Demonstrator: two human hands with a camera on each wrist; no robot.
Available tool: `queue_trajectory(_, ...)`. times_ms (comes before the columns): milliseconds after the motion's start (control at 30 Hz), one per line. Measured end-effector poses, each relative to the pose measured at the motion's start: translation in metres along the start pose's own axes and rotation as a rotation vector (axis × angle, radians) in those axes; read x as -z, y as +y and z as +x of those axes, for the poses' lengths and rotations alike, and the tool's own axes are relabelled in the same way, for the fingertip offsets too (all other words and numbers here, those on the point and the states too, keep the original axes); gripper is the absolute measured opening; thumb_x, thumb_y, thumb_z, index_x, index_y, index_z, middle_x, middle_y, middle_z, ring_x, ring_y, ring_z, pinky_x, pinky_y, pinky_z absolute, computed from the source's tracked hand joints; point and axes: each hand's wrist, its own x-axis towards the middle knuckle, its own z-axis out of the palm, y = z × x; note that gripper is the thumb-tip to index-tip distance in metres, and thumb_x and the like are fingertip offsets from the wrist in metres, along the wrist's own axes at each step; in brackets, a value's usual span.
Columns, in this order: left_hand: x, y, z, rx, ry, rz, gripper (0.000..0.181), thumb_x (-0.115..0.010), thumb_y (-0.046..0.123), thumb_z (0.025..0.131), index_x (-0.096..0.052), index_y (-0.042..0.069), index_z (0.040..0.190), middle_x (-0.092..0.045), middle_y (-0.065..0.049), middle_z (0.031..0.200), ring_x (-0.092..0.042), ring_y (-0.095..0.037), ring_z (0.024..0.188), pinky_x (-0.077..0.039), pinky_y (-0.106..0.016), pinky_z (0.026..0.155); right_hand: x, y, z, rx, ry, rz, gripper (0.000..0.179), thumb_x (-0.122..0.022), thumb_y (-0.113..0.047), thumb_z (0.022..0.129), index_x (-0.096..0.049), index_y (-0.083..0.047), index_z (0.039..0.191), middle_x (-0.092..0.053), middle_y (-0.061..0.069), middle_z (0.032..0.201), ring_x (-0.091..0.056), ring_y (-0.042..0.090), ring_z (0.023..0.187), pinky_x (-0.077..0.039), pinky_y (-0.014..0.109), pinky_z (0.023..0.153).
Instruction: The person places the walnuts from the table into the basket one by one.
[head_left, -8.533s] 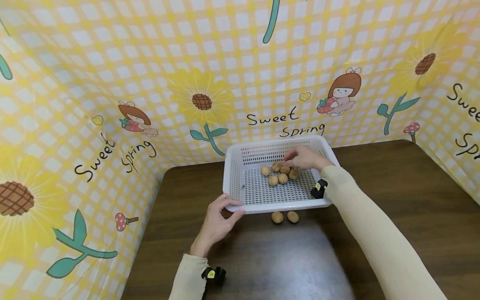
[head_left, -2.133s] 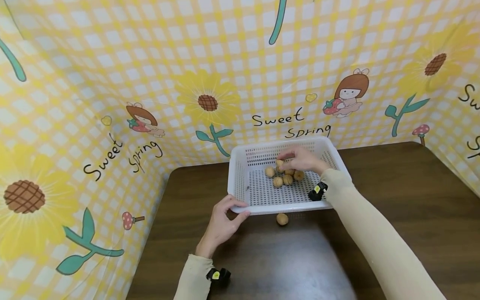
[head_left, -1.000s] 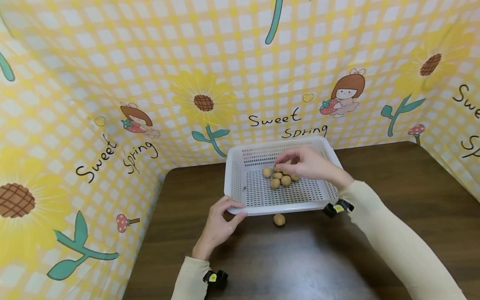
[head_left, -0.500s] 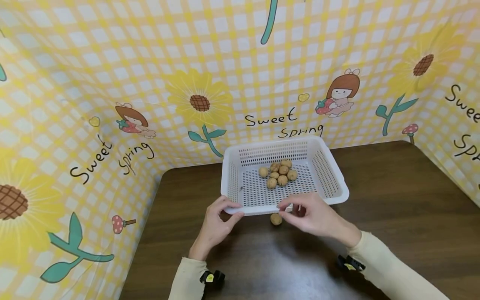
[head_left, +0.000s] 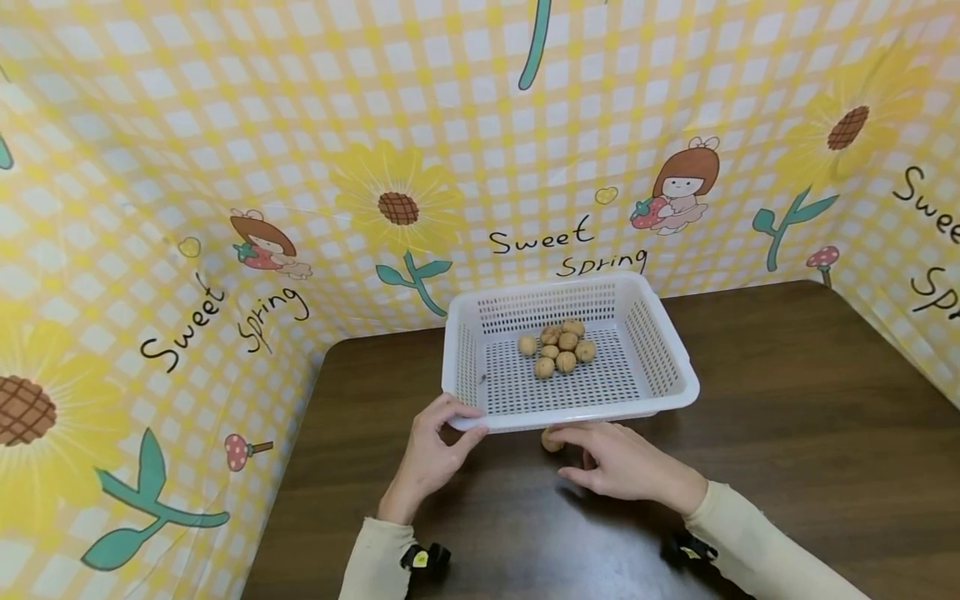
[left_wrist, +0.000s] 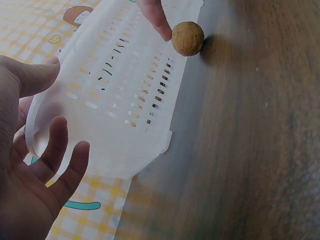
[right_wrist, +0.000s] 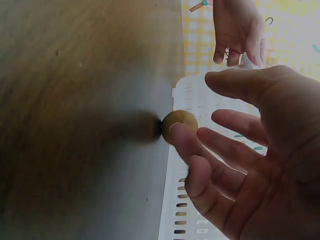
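Observation:
A white perforated plastic basket (head_left: 585, 414) sits at the table's back. My left hand (head_left: 429, 457) pinches the rim at its front left corner, thumb in front and fingers over the edge. Several brown walnuts (head_left: 566, 362) lie grouped on the basket floor. One single walnut (head_left: 551, 441) rests on the table just in front of the basket. At this walnut is my right hand (head_left: 626, 465). In the right wrist view a fingertip overlaps the walnut (right_wrist: 187, 119), while the thumb (right_wrist: 235, 85) stands well apart from it. Fingertips also appear beside the walnut (left_wrist: 188, 39) in the left wrist view.
The dark wooden table (head_left: 787, 400) extends to both sides and in front of the basket. A yellow checked cloth (head_left: 525, 167) with sunflowers hangs behind the table and along its sides, close to the basket's back wall.
One of two walnuts on the table went into the basket with my right hand, which let go there. That hand then came down to the last walnut outside. My left hand stayed on the rim.

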Motion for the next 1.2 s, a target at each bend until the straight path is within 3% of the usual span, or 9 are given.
queue_trajectory(133,-0.001,0.0,0.0,0.012,0.0,-0.009,0.018,-0.086,0.013,0.09,-0.081,0.022,0.105,-0.071,0.005,0.102,-0.066,-0.011,0.097,-0.057,-0.046,0.083,0.001,0.003,0.001,-0.016,-0.015,0.005,0.033,-0.08,-0.025,0.096,-0.074,-0.016,0.126,-0.07,-0.008,0.094,-0.049,-0.007,0.062,-0.044,0.02,0.062)
queue_trajectory(233,-0.001,0.0,0.0,0.01,0.001,-0.01,0.018,-0.086,0.013,0.09,-0.081,0.022,0.105,-0.071,0.005,0.102,-0.066,-0.011,0.098,-0.057,-0.039,0.084,0.001,0.004,0.0,-0.018,-0.054,0.025,0.033,-0.082,-0.021,0.093,-0.076,-0.014,0.125,-0.071,-0.007,0.095,-0.051,-0.004,0.064,-0.046,0.021,0.065)
queue_trajectory(333,-0.001,0.0,0.001,0.008,0.002,-0.008,0.018,-0.086,0.013,0.089,-0.081,0.021,0.105,-0.071,0.004,0.103,-0.066,-0.011,0.101,-0.056,-0.034,0.086,-0.001,0.004,-0.002,0.0,-0.096,0.054,0.031,-0.084,-0.016,0.091,-0.077,-0.013,0.121,-0.074,-0.004,0.109,-0.056,-0.001,0.07,-0.048,0.02,0.068)
queue_trajectory(433,-0.001,0.0,0.0,0.012,-0.001,-0.006,0.018,-0.086,0.013,0.09,-0.081,0.021,0.105,-0.071,0.004,0.104,-0.066,-0.012,0.102,-0.057,-0.036,0.087,-0.001,0.004,-0.003,0.004,-0.111,0.085,0.029,-0.085,-0.015,0.091,-0.078,-0.012,0.119,-0.074,-0.005,0.105,-0.056,-0.002,0.07,-0.049,0.019,0.068)
queue_trajectory(567,0.0,-0.001,0.0,0.017,0.0,-0.003,0.018,-0.086,0.013,0.09,-0.081,0.022,0.105,-0.071,0.004,0.104,-0.066,-0.012,0.101,-0.057,-0.043,0.085,0.004,0.0,-0.003,0.007,-0.098,0.124,0.029,-0.084,-0.018,0.092,-0.078,-0.012,0.12,-0.073,-0.007,0.102,-0.054,-0.007,0.066,-0.05,0.018,0.068)
queue_trajectory(800,-0.001,-0.001,0.0,0.02,0.004,-0.004,0.018,-0.086,0.013,0.09,-0.081,0.022,0.105,-0.071,0.004,0.105,-0.066,-0.012,0.103,-0.056,-0.035,0.086,0.016,-0.007,-0.002,0.045,-0.059,0.212,0.031,-0.085,-0.019,0.093,-0.077,-0.009,0.121,-0.074,-0.006,0.102,-0.056,-0.007,0.066,-0.053,0.019,0.067)
queue_trajectory(900,-0.001,0.0,-0.001,0.025,0.003,-0.012,0.018,-0.085,0.013,0.09,-0.081,0.021,0.105,-0.071,0.004,0.106,-0.066,-0.012,0.103,-0.057,-0.038,0.086,0.02,-0.007,-0.002,0.042,-0.056,0.257,0.032,-0.085,-0.023,0.093,-0.077,-0.011,0.122,-0.073,-0.009,0.101,-0.058,-0.006,0.068,-0.054,0.02,0.065)
queue_trajectory(1033,-0.001,0.0,-0.001,0.028,0.0,-0.017,0.017,-0.085,0.014,0.091,-0.081,0.021,0.106,-0.071,0.002,0.106,-0.066,-0.013,0.102,-0.057,-0.046,0.085,0.026,-0.009,-0.004,0.026,-0.051,0.329,0.033,-0.086,-0.028,0.092,-0.077,-0.016,0.122,-0.071,-0.01,0.092,-0.058,-0.004,0.068,-0.054,0.022,0.063)
queue_trajectory(1200,-0.001,0.0,-0.001,0.029,0.002,-0.01,0.017,-0.085,0.014,0.091,-0.081,0.021,0.105,-0.071,0.003,0.105,-0.065,-0.012,0.099,-0.057,-0.045,0.083,0.037,-0.014,-0.005,0.018,-0.023,0.393,0.033,-0.088,-0.031,0.089,-0.078,-0.021,0.119,-0.067,-0.008,0.08,-0.056,-0.002,0.065,-0.051,0.022,0.06)
